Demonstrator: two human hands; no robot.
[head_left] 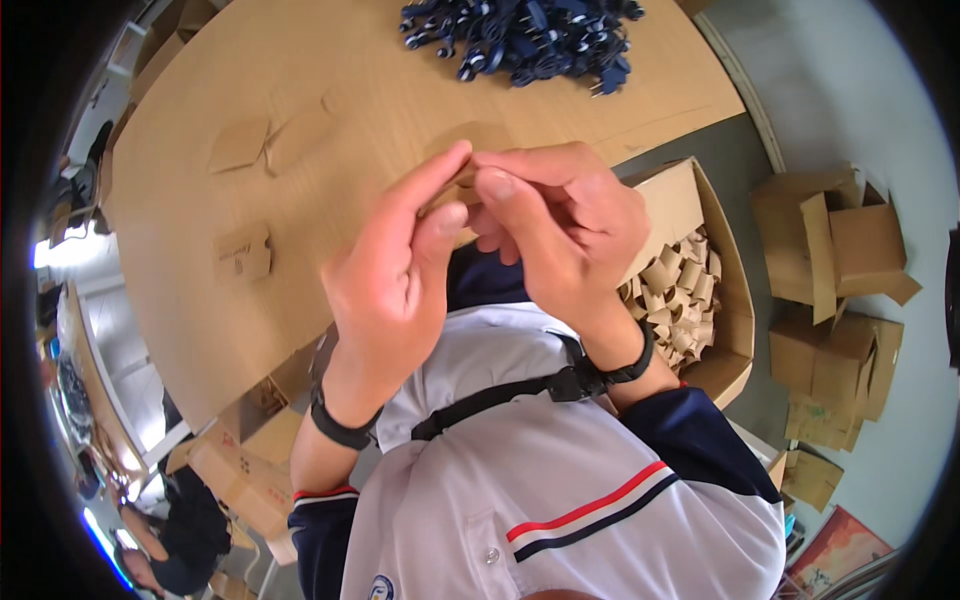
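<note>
Above the near part of the table (pixel 330 60), my two hands meet at the fingertips. Between them is a small piece of brown cardboard (pixel 455 193), mostly hidden by the fingers. My left hand (pixel 385 255) has it between the thumb and straight fingers. The thumb and index finger of my right hand (pixel 570 215) pinch its far end, the other fingers curled beneath. To the left lie a small folded cardboard sleeve (pixel 243 253) and two creased cardboard pieces, one squarish (pixel 238 147) and one longer (pixel 300 135).
Dark cables with plugs (pixel 525 40) are heaped at the table's far side. Right of me stands an open carton (pixel 738 340) holding many small cardboard sleeves (pixel 685 285). Empty cartons (pixel 840 240) are stacked by the right wall. Another person (pixel 185 530) is at the lower left.
</note>
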